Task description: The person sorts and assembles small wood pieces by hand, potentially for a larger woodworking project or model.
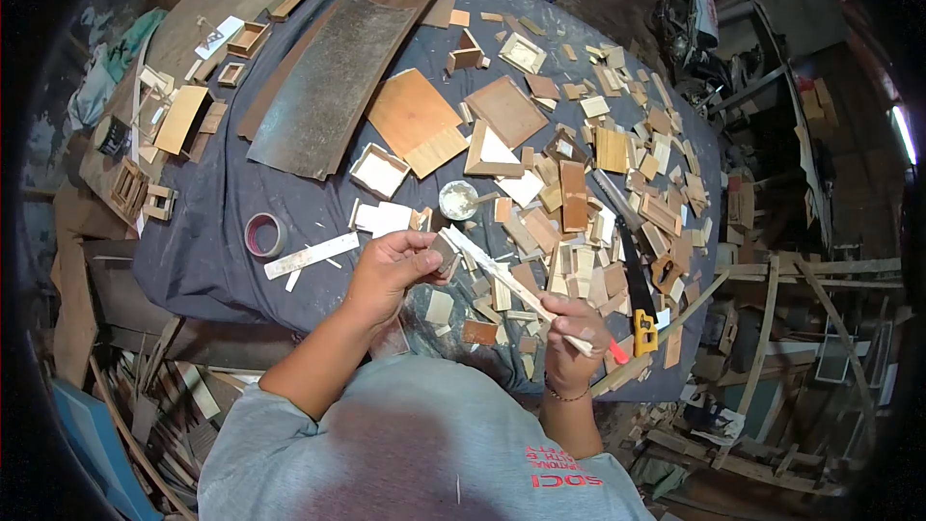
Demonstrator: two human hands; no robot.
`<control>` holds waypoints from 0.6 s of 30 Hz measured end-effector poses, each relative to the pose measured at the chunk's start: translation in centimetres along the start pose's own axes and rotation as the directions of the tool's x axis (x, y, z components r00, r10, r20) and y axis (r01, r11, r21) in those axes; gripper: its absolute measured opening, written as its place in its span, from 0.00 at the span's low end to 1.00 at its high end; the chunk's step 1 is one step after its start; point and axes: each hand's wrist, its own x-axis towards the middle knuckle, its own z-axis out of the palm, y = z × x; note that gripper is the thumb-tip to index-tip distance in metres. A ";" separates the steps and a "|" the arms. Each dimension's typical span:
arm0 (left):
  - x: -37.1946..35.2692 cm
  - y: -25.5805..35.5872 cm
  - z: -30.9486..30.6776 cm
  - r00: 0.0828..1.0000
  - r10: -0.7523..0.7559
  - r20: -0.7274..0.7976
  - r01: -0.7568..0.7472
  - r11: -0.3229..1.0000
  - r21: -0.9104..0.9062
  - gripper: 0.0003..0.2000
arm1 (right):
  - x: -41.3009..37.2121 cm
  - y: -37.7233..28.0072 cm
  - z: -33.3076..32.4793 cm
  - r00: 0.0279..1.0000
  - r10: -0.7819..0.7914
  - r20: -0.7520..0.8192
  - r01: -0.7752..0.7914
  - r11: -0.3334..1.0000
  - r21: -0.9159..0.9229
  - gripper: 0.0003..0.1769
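My left hand (394, 265) is closed around a small brown wooden block (445, 251), thumb on top. My right hand (576, 330) grips a long thin wooden strip (502, 277) whose upper side is smeared with white paste. The strip's far end meets the block at my left fingertips. A red piece (617, 352) juts out beside my right hand. Just beyond both hands stands a small cup (458, 201) of white paste with a stick lying over its rim.
Wood offcuts (574, 195) crowd the right of the cloth-covered table (318, 207). A yellow-handled saw (644, 328) lies near the right edge. To the left are a tape roll (265, 234) and a pale strip (312, 256); a curved metal sheet (333, 87) lies behind.
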 end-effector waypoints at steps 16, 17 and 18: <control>-1.9 0.5 0.3 1.000 -0.004 0.000 0.004 0.998 -0.065 0.11 | 0.5 -1.5 1.3 0.929 -0.186 0.320 0.230 0.967 -0.106 0.11; -1.9 0.5 0.5 1.000 -0.019 -0.003 0.019 0.998 -0.052 0.11 | 0.5 -1.5 1.3 0.922 -0.195 0.335 0.246 0.962 -0.119 0.11; -2.0 0.5 0.6 0.999 -0.035 -0.006 0.035 0.999 -0.038 0.12 | 0.4 -1.5 1.3 0.922 -0.195 0.333 0.247 0.961 -0.121 0.11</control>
